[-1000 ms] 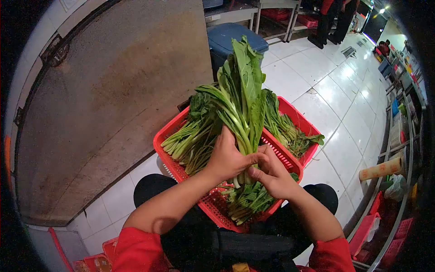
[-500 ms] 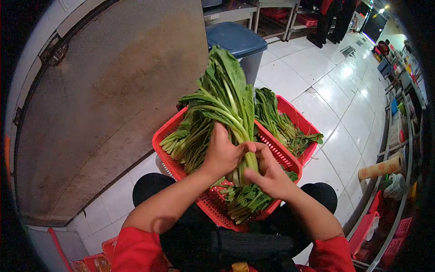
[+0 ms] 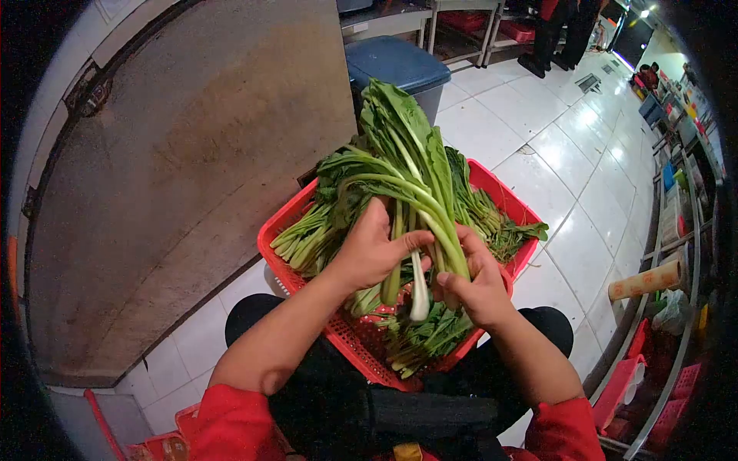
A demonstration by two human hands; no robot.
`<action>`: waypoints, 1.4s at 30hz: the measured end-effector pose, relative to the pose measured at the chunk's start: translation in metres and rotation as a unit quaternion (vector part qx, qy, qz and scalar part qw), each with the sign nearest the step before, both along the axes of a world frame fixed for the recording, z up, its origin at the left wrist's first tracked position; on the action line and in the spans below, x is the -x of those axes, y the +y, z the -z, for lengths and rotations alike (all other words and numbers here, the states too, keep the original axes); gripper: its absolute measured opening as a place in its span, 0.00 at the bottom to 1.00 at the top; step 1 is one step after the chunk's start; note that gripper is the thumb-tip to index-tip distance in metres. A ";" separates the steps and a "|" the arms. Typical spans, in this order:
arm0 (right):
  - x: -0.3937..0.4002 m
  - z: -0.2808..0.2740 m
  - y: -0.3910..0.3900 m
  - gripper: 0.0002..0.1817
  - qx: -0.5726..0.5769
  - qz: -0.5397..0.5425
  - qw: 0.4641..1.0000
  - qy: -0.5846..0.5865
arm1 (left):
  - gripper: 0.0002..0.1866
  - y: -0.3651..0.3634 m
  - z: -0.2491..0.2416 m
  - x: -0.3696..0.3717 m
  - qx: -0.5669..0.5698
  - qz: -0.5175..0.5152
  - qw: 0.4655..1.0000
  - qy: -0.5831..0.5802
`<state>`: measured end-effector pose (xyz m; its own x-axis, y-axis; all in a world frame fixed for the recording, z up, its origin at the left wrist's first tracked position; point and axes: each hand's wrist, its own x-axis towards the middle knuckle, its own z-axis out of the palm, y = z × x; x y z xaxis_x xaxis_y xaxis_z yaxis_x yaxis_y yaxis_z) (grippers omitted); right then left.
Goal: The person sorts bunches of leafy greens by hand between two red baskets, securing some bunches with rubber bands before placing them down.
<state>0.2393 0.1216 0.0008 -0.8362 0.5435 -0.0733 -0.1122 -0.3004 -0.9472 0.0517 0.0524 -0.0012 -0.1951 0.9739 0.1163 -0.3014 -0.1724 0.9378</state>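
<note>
A bunch of leafy greens (image 3: 411, 173) with long pale stalks is held up over a red plastic basket (image 3: 355, 338). My left hand (image 3: 377, 250) is closed around its stalks on the left, thumb across them. My right hand (image 3: 478, 280) grips the stalk ends on the right. Between my hands some stalks stand apart, and one white stalk end (image 3: 420, 300) points down. More greens (image 3: 307, 230) lie in the basket's left part, and shorter leafy pieces (image 3: 430, 338) lie at its front. Part of the basket is hidden by my hands and the bunch.
Behind at the right, another red basket (image 3: 530, 219) holds more greens (image 3: 484, 211). A blue-lidded bin (image 3: 396, 61) stands beyond, beside a large grey-brown panel (image 3: 192, 169). White floor tiles (image 3: 569, 177) run right to shelving (image 3: 653, 384). A person's legs (image 3: 553, 38) are in the background.
The stalks have spread apart between my hands, showing a white stalk end. My right hand has shifted right with part of the bunch; my left hand has moved slightly left.
</note>
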 end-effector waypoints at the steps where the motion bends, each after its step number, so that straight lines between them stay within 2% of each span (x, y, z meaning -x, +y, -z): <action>1: 0.001 -0.001 0.001 0.32 0.006 0.002 1.000 0.014 | 0.28 0.002 0.005 0.002 -0.007 -0.010 1.000 0.019; 2: 0.000 -0.002 0.002 0.32 0.006 0.002 1.000 0.015 | 0.28 0.004 0.010 0.006 -0.007 -0.009 1.000 0.020; 4: -0.003 -0.003 0.005 0.33 -0.002 -0.001 1.000 0.017 | 0.28 0.006 0.011 0.011 -0.077 -0.032 0.985 0.152; 5: -0.003 -0.003 0.006 0.33 -0.002 0.000 1.000 0.018 | 0.27 0.002 0.012 0.009 -0.030 -0.013 0.997 0.066; 6: -0.004 -0.003 0.009 0.33 -0.018 0.018 1.000 0.017 | 0.27 0.001 0.009 0.010 -0.030 -0.013 0.997 0.067; 8: -0.007 -0.003 0.014 0.33 -0.032 0.035 0.999 0.016 | 0.20 -0.001 0.004 0.013 0.097 0.010 0.993 0.059; 9: -0.010 -0.005 0.017 0.33 -0.031 0.058 0.998 0.021 | 0.16 -0.001 0.001 0.011 0.104 0.014 0.992 0.065; 12: -0.015 -0.011 0.027 0.32 -0.038 0.108 0.993 0.033 | 0.17 -0.003 -0.002 0.022 0.155 0.059 0.977 0.131; 16: -0.032 -0.021 0.047 0.33 -0.060 0.197 0.974 0.096 | 0.18 -0.004 -0.004 0.038 0.132 0.111 0.964 0.203; 18: -0.042 -0.026 0.059 0.34 -0.079 0.225 0.966 0.097 | 0.20 -0.007 -0.010 0.044 0.159 0.176 0.930 0.281; 20: -0.051 -0.025 0.072 0.31 -0.105 0.260 0.953 0.112 | 0.21 -0.010 -0.009 0.050 0.163 0.202 0.926 0.275; 23: -0.064 -0.030 0.089 0.26 -0.131 0.299 0.935 0.142 | 0.23 -0.012 -0.010 0.057 0.227 0.268 0.901 0.254; 27: -0.090 -0.030 0.113 0.21 -0.191 0.327 0.919 0.113 | 0.24 -0.014 -0.005 0.069 0.247 0.301 0.875 0.289; 29: -0.102 -0.030 0.124 0.18 -0.201 0.351 0.911 0.081 | 0.24 -0.016 0.013 0.081 0.221 0.293 0.850 0.377; 30: -0.108 -0.029 0.129 0.17 -0.209 0.358 0.908 0.067 | 0.24 -0.018 0.011 0.083 0.227 0.293 0.847 0.381; 32: -0.117 -0.026 0.138 0.16 -0.201 0.373 0.903 0.073 | 0.25 -0.019 0.004 0.086 0.300 0.296 0.805 0.419; 34: -0.126 -0.020 0.147 0.16 -0.193 0.380 0.902 0.072 | 0.26 -0.016 -0.009 0.084 0.324 0.292 0.800 0.411; 36: -0.133 -0.014 0.156 0.16 -0.185 0.382 0.903 0.071 | 0.27 -0.014 -0.023 0.081 0.350 0.221 0.811 0.413; 37: -0.136 -0.012 0.159 0.16 -0.164 0.378 0.908 0.079 | 0.27 -0.017 -0.018 0.083 0.291 0.146 0.858 0.398; 40: -0.131 -0.014 0.158 0.18 -0.121 0.409 0.899 0.097 | 0.27 -0.012 -0.022 0.092 0.174 0.010 0.930 0.324; 42: -0.139 -0.009 0.163 0.18 -0.094 0.378 0.916 0.100 | 0.27 -0.004 -0.022 0.105 0.159 -0.016 0.923 0.350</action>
<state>0.3780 0.2849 0.0102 -0.2019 0.9601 0.1934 -0.3971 0.1002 -0.9123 -0.0531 0.0485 0.0209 -0.2100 0.9755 -0.0651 0.3976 0.1461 0.9058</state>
